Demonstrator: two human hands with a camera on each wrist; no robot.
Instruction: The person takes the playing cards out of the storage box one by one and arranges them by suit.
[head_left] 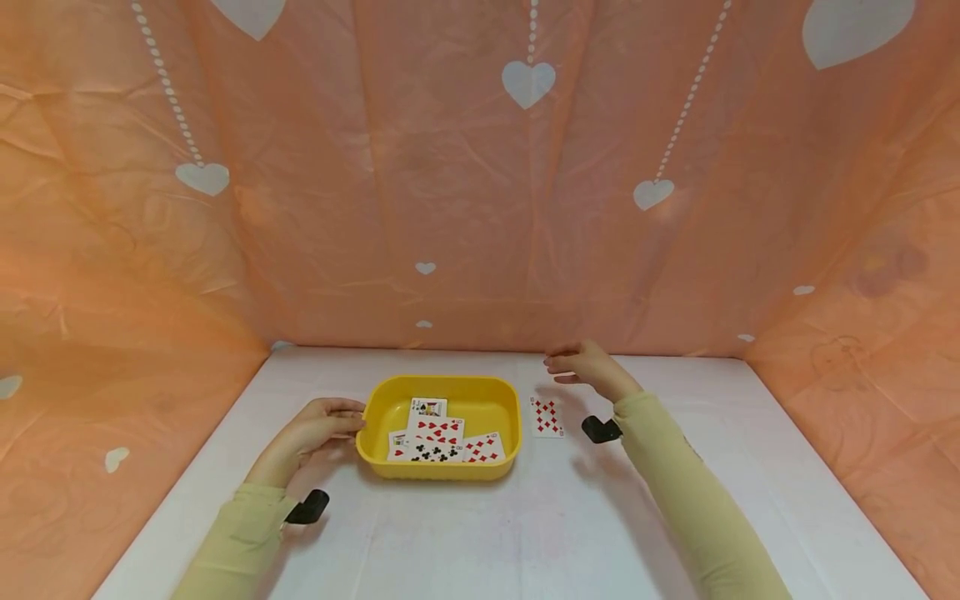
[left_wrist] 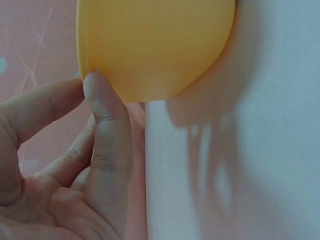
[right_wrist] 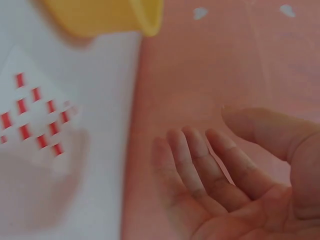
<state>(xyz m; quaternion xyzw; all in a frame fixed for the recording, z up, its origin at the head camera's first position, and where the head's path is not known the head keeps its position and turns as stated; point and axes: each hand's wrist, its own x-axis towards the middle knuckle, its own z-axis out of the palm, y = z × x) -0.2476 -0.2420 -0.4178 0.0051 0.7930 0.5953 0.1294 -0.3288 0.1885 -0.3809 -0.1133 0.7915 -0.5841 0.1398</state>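
Note:
My left hand (head_left: pixel 321 432) pinches the left rim of a yellow plastic tub (head_left: pixel 435 471); the left wrist view shows thumb (left_wrist: pixel 106 100) and forefinger on either side of that rim. Several playing cards lie face up in the tub, among them a heart card (head_left: pixel 435 430), a club card (head_left: pixel 435 451) and a diamond card (head_left: pixel 483 448). Outside, just right of the tub, one more diamond card (head_left: pixel 547 417) lies face up on the table. Above and behind this card hovers my right hand (head_left: pixel 592 368), its fingers loosely extended with nothing between them.
A white cloth covers the table (head_left: pixel 450 542). Orange curtain (head_left: pixel 450 208) with white hearts closes off the back and both sides. Each wrist carries a black device (head_left: pixel 600 429).

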